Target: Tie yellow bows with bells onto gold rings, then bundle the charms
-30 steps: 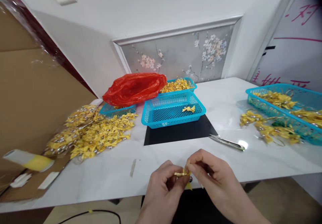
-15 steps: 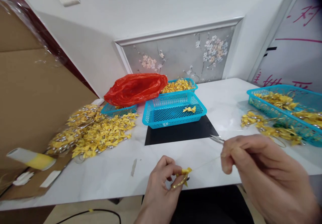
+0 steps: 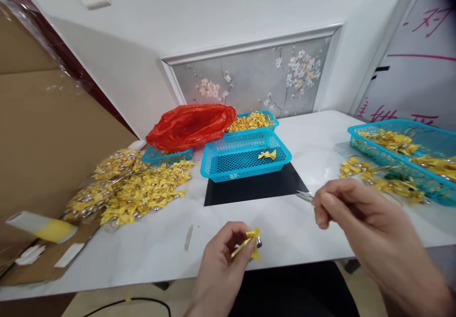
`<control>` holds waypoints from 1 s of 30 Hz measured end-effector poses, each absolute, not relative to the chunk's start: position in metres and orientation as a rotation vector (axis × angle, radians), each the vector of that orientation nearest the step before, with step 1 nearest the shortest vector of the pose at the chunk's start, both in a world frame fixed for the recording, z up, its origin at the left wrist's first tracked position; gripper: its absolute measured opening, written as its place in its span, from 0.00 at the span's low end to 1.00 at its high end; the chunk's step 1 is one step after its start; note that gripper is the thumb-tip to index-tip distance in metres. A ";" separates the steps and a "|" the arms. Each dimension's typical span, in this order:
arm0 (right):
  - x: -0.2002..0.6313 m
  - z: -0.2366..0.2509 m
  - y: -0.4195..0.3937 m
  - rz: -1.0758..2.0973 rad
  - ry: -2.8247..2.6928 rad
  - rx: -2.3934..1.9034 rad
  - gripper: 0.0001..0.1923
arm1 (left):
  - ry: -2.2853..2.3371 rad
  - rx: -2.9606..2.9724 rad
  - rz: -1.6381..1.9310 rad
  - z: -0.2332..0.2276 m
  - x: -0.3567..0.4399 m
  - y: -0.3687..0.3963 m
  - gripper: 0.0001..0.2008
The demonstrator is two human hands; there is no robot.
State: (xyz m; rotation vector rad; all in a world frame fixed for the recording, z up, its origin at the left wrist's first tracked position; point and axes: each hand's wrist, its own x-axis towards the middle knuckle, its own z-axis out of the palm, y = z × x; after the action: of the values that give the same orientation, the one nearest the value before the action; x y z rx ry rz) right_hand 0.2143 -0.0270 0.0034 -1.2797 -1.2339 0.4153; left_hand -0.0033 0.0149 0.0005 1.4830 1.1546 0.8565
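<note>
My left hand (image 3: 224, 265) is closed in a pinch on a yellow ribbon bow (image 3: 255, 251) with a small dark silvery bead, just above the table's front edge. To its right, my right hand (image 3: 359, 227) is raised with thumb and fingertips pressed together. Whatever those fingertips hold, if anything, is too small to make out. Metal scissors (image 3: 304, 195) poke out past that hand, their handles hidden. In front stands a blue plastic basket (image 3: 245, 172) with a single yellow bow (image 3: 267, 155) inside, resting partly on a black mat (image 3: 249, 193).
A heap of yellow bows (image 3: 142, 193) covers the table's left side beside a cardboard tube (image 3: 42, 227). A red plastic bag (image 3: 188, 127) sits behind. Another filled basket (image 3: 276, 121) stands at the back. On the right is a blue basket (image 3: 374, 153) with loose bows (image 3: 356, 167) before it.
The thin strand stretched between my hands no longer shows. My left hand has turned the bow and shifted slightly left. My right hand has moved slightly up, its fingertips still together.
</note>
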 end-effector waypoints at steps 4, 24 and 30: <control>0.225 -0.032 -0.007 0.475 -1.416 -1.550 0.09 | 1.157 1.320 0.977 0.001 -0.006 0.012 0.11; 0.239 -0.033 -0.014 0.140 -1.723 -1.643 0.08 | 1.129 1.311 0.734 0.034 -0.013 0.002 0.06; 0.195 0.013 -0.036 0.334 -2.035 -1.102 0.12 | 1.103 1.185 0.644 0.036 -0.019 0.001 0.08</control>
State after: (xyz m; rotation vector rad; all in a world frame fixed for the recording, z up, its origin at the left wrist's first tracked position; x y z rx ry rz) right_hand 0.1950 -0.0359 0.0134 -1.1025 -2.0353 0.3343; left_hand -0.0193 0.0005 0.0362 1.1845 1.1027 0.6444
